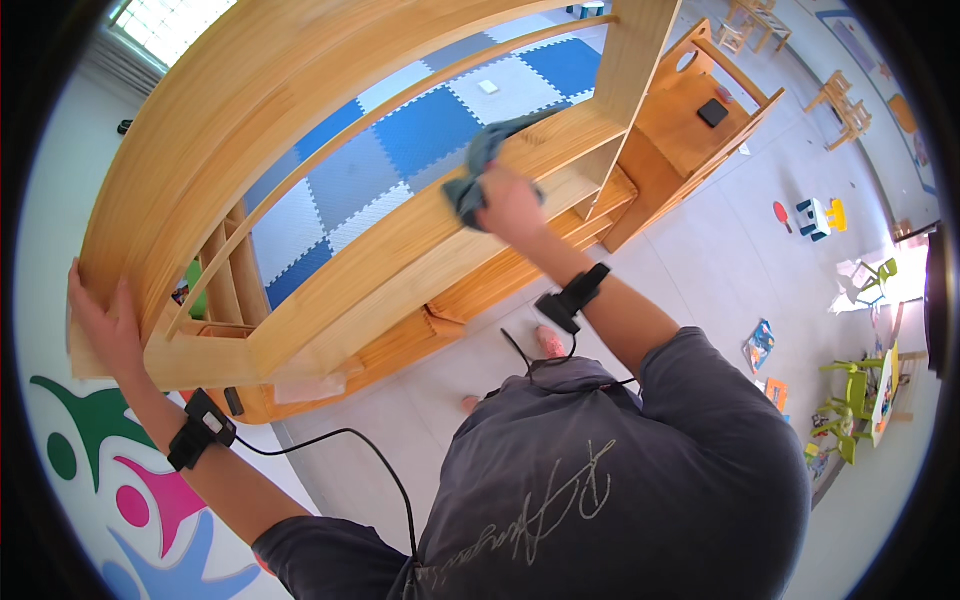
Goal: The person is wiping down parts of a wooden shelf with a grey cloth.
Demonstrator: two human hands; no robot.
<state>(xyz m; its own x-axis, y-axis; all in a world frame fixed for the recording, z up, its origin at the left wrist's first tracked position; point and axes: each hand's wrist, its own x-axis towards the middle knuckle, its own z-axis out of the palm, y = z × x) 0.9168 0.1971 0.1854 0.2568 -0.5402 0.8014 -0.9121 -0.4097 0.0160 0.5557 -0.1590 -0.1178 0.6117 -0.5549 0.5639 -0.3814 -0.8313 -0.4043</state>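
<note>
In my right hand (512, 208) is a bunched grey-blue cloth (466, 196), pressed to a lower board of a tall light-wood shelf (385, 245). This hand and the cloth are slightly blurred. My left hand (105, 325) holds the left end of the same shelf, thumb on one side and fingers on the other; part of its grip is hidden by the wood. Each wrist wears a black strap with a device, and a black cable runs from it.
Beyond the shelf frame lies a blue and grey foam mat (420, 130). An orange-brown wooden unit (680, 130) adjoins the shelf's right end, with a black object (712, 112) on it. Books, a red paddle (781, 215) and small chairs (850, 400) are to the right.
</note>
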